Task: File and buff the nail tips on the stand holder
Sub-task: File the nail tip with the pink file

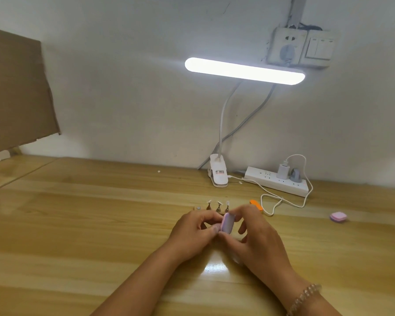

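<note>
A small pink-and-lilac buffer block (227, 223) is held upright between my two hands above the wooden desk (100, 224). My right hand (258, 236) pinches its top and bottom edges with thumb and forefinger. My left hand (193, 231) has its fingers curled against the block's left side; what they pinch is hidden. Just behind my hands stands the nail tip stand holder (214, 207), with three clear nail tips (219, 203) on little posts and one bare post at its left end.
An orange file block (255, 204) lies right of the holder. A second pink buffer (338, 217) lies far right. A clip lamp (218, 174), power strip (276, 181) and looping white cable (283, 201) sit at the back. Cardboard (16, 92) leans at the left.
</note>
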The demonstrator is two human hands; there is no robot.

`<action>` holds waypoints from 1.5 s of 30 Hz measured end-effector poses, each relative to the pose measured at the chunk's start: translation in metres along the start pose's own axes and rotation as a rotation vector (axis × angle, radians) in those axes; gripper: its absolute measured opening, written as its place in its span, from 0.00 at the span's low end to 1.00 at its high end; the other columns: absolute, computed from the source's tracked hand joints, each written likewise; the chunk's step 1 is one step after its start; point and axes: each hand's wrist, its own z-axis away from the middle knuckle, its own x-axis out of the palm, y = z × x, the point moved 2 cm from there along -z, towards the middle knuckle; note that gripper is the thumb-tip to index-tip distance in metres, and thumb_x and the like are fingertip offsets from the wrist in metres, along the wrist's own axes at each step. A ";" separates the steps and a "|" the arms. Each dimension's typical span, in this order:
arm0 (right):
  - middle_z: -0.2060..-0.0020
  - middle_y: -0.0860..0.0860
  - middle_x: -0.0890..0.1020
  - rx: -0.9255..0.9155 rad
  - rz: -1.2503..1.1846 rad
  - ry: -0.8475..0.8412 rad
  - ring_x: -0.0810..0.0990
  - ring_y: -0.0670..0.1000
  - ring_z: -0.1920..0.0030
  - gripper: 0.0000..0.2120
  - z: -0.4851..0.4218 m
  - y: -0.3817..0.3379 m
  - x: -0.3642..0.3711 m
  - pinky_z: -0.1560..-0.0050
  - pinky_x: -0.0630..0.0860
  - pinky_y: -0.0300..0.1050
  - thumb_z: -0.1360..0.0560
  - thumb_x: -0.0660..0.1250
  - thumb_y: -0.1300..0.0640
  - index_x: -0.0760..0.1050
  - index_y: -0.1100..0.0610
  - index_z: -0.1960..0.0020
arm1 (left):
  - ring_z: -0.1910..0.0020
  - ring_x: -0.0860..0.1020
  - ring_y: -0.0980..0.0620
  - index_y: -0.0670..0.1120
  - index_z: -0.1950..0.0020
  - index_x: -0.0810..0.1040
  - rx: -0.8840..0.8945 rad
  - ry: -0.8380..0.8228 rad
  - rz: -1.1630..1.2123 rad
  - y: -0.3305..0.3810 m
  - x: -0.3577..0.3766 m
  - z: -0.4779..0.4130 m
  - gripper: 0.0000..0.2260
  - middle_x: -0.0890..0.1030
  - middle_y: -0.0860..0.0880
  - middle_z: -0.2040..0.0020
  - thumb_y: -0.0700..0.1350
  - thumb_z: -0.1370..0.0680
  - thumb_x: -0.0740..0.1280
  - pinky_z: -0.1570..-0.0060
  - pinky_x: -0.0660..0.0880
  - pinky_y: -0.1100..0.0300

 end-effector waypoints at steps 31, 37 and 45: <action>0.58 0.39 0.78 0.048 -0.138 -0.002 0.77 0.44 0.60 0.15 0.003 0.005 0.005 0.63 0.74 0.36 0.32 0.71 0.41 0.71 0.44 0.51 | 0.67 0.76 0.57 0.57 0.54 0.85 -0.046 0.071 0.073 0.004 -0.001 0.001 0.09 0.85 0.57 0.56 0.42 0.23 0.71 0.63 0.75 0.58; 0.59 0.40 0.77 0.059 -0.147 0.003 0.77 0.45 0.59 0.15 0.000 0.011 0.003 0.62 0.75 0.38 0.32 0.71 0.37 0.72 0.43 0.53 | 0.69 0.74 0.56 0.61 0.59 0.84 -0.041 0.060 0.081 0.005 -0.002 0.003 0.11 0.84 0.60 0.61 0.43 0.25 0.73 0.65 0.73 0.60; 0.54 0.38 0.75 0.027 -0.127 -0.014 0.77 0.43 0.55 0.17 -0.001 0.009 0.004 0.60 0.74 0.37 0.32 0.68 0.33 0.73 0.42 0.50 | 0.71 0.72 0.60 0.63 0.61 0.83 -0.045 0.066 0.056 0.006 -0.002 0.003 0.14 0.82 0.62 0.65 0.42 0.27 0.73 0.66 0.72 0.61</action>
